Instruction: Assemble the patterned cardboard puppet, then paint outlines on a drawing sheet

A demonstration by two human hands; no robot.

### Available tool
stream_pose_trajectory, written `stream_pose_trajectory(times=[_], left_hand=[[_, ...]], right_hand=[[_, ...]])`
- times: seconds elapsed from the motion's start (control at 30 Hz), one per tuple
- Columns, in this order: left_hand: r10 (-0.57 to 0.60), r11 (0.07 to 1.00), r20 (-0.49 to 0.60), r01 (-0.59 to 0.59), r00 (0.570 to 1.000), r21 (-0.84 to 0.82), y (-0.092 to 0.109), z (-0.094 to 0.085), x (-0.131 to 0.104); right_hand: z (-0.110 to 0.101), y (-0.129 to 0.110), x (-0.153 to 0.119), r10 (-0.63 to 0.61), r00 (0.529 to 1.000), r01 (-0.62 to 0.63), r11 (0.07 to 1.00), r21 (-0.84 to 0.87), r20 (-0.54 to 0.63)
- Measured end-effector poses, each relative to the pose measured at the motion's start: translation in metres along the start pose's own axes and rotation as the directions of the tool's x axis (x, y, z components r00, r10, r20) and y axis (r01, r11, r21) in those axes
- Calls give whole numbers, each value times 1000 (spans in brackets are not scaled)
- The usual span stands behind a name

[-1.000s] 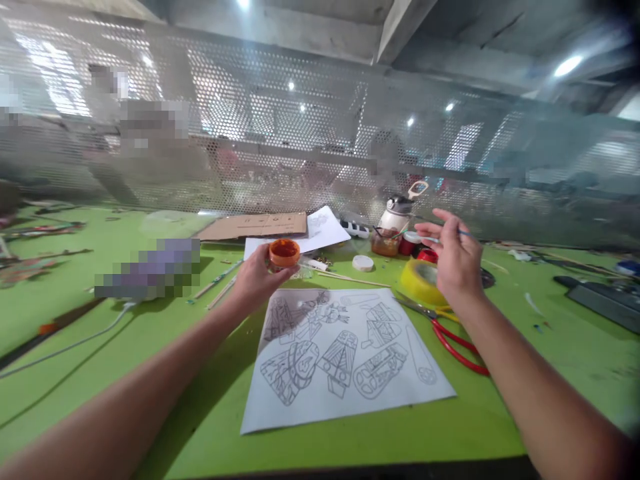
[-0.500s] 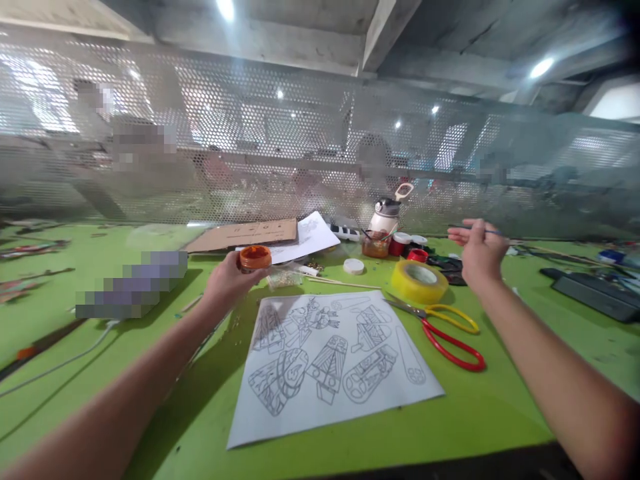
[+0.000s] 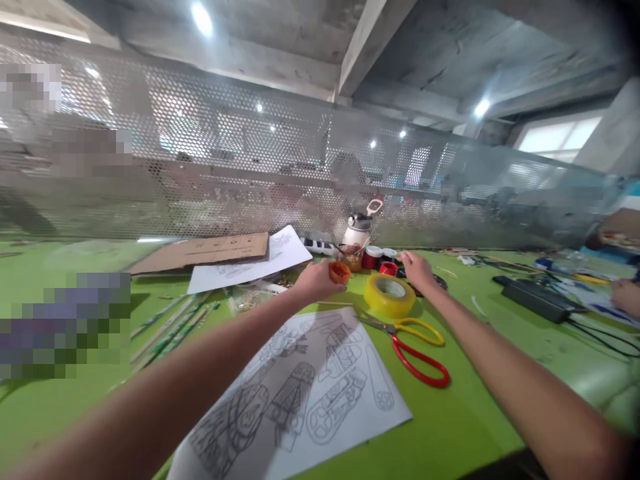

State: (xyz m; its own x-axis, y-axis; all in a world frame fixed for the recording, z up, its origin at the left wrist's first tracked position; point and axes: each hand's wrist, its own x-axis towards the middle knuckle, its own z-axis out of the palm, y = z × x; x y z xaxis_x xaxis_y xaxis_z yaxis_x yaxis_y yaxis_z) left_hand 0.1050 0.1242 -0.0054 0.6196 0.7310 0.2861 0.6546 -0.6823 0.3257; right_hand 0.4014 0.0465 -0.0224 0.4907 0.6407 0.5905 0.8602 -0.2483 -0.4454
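My left hand [image 3: 317, 281] is closed round a small open jar of orange paint [image 3: 340, 272], its mouth tilted toward me. Beside the paint jars, my right hand [image 3: 417, 270] has its fingers drawn together; whatever they hold cannot be made out. A red-filled jar [image 3: 388, 268] and a white-lidded red jar [image 3: 372, 257] stand just left of it. Behind the left hand is a container of brownish liquid [image 3: 353, 259] with thin sticks in it. A sheet with line drawings [image 3: 345, 387] lies flat in front of me, partly under my left forearm.
A yellow tape roll [image 3: 390, 295] and scissors with red and yellow handles [image 3: 420, 350] lie right of the sheet. A bottle [image 3: 356, 233] stands behind. Cardboard [image 3: 200, 253] and thin green-marked sticks [image 3: 173, 333] lie left, a black device [image 3: 543, 297] right. Another person's hand [image 3: 625, 297] is at far right.
My left hand has carried the orange paint jar rightward, close to the other jars. My right hand has moved in beside them; the thin stick it held no longer shows. The view has turned right.
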Motion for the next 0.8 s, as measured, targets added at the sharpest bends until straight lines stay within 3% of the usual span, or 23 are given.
stream_pose_trajectory(times=[0.1,0.23,0.4,0.63,0.8], left_hand=[[60,998,-3,-60,998,19,18,24,20],[101,994,-13,-100,995,53,29,45,33],[73,992,17,-74,997,99,25,54,40],[39,998,33,-41,999,50,15,42,29],[131,991,-139,-130,982,18,4,12,7]], right_hand=[[-7,8,8,-7,1000,7,999,-54,9],[-13,17,25,15,999,-9,994,-111,50],[14,16,48,151,980,-120,969,-215,133],[59,-7,65,330,918,-239,902,-359,219],[67,-12,66,350,913,-257,893,-369,211]])
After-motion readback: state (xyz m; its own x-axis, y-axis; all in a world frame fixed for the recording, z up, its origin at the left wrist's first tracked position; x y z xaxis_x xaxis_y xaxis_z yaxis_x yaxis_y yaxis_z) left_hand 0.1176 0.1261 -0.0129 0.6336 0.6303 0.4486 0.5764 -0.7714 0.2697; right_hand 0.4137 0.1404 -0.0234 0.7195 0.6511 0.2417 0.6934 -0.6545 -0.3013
